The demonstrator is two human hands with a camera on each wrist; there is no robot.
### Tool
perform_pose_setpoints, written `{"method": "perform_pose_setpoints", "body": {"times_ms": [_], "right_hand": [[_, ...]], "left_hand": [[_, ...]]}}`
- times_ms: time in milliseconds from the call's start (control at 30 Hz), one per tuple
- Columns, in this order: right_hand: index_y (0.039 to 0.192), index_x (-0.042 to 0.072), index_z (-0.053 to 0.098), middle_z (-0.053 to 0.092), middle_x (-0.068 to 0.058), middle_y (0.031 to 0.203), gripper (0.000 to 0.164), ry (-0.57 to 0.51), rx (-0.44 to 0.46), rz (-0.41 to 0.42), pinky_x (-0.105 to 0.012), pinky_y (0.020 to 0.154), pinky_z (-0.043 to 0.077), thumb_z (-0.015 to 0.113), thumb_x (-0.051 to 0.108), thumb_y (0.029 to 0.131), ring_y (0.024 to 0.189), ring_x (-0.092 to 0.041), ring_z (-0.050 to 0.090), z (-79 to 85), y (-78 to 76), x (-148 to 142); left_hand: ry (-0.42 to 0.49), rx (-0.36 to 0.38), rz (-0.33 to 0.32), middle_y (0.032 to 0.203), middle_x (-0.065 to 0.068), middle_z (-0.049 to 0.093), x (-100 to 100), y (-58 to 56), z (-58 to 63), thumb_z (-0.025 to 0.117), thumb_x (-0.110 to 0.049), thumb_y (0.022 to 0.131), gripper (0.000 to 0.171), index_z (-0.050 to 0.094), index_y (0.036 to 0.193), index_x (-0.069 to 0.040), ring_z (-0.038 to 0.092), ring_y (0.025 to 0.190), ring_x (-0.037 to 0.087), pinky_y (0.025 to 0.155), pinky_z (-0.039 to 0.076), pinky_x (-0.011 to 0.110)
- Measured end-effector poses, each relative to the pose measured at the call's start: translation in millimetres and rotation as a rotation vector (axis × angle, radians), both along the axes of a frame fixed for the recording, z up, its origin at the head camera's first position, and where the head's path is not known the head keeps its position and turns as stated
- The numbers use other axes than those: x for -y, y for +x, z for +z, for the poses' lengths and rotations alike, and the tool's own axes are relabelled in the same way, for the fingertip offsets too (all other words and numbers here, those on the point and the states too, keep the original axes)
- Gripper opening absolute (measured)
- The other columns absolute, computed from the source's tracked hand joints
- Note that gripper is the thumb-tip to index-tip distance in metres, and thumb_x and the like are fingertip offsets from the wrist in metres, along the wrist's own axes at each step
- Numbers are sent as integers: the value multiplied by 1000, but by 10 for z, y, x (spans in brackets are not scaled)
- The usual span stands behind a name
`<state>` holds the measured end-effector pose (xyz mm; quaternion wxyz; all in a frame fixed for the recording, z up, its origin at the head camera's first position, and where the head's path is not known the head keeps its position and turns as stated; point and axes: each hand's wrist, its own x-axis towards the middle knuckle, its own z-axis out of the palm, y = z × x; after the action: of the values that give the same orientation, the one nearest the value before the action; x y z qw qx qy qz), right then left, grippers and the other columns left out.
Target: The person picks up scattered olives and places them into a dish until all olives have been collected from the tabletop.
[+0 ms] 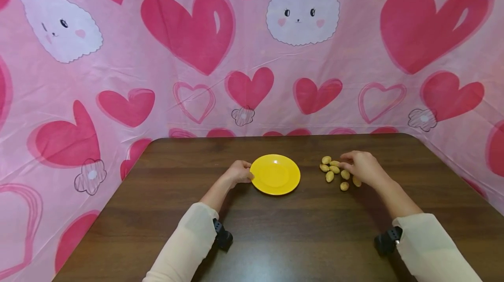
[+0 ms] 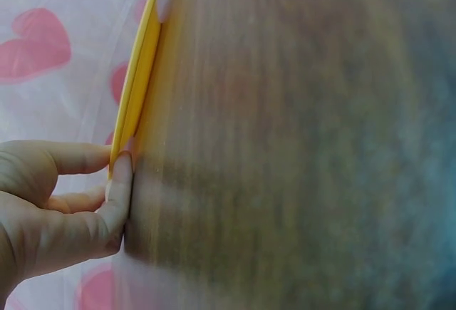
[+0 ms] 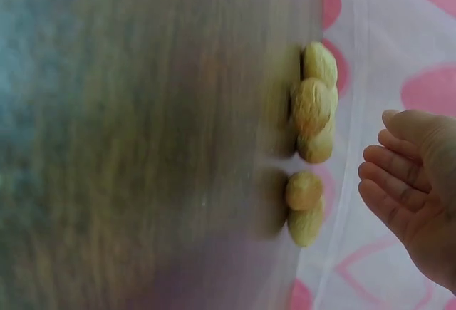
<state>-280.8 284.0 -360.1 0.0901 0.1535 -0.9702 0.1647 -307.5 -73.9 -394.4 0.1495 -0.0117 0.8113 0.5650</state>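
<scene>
A round yellow plate (image 1: 275, 175) lies on the brown table, left of several small, wrinkled, tan oval pieces (image 1: 334, 169). My left hand (image 1: 239, 172) pinches the plate's left rim; the left wrist view shows its fingers (image 2: 120, 178) on both sides of the plate's edge (image 2: 140, 75). Over the right side of the oval pieces hovers my right hand (image 1: 363, 167), its fingers loosely bent with nothing between them. In the right wrist view that hand (image 3: 417, 174) stands apart from the tan pieces (image 3: 311, 107) on the tabletop.
The brown wooden table (image 1: 275, 234) reaches back to a pink cloth (image 1: 252, 54) printed with hearts and rabbits, which hangs behind it and at both sides. Each wrist carries a small black camera (image 1: 223, 235), worn near the pale sleeve cuff.
</scene>
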Motion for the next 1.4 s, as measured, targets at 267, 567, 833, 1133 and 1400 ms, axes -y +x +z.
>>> {"method": "perform_pose_setpoints", "body": {"times_ms": [267,567,833,1133,1400], "right_hand": [[109,-6,64,65,-21,100,29,-93,109,-79,-51,79,47,61,15,89,93,-39,56,-55,-112,-129],[110,-7,63,64,-21,100,28,-154,223,-73,-38,65,51,60,11,88,76,-25,59,-84,-231,-143],[106,-7,65,65,-21,99,26,-101,206,-13,-48,79,49,62,8,85,91,-37,58,-96,-311,-90],[102,-7,66,66,-19,93,23,-68,195,-5,-47,77,48,63,5,83,88,-35,58,-133,-348,-48],[98,-4,67,65,-14,86,18,-45,207,-29,-43,71,49,62,6,84,80,-29,57,-165,-358,-33]], "left_hand": [[14,12,8,102,20,54,12,34,39,59,14,79,39,49,117,16,60,80,23,76,54,35],[21,20,18,101,18,55,5,21,44,59,14,79,39,50,117,14,60,82,23,78,54,36],[13,22,23,96,16,54,3,14,44,60,14,79,40,51,118,14,59,79,22,77,54,35],[19,16,23,97,15,54,1,7,25,60,14,79,40,50,118,14,58,79,21,76,54,34],[14,11,20,95,14,53,9,22,14,60,14,79,37,52,115,14,58,77,21,76,54,34]]}}
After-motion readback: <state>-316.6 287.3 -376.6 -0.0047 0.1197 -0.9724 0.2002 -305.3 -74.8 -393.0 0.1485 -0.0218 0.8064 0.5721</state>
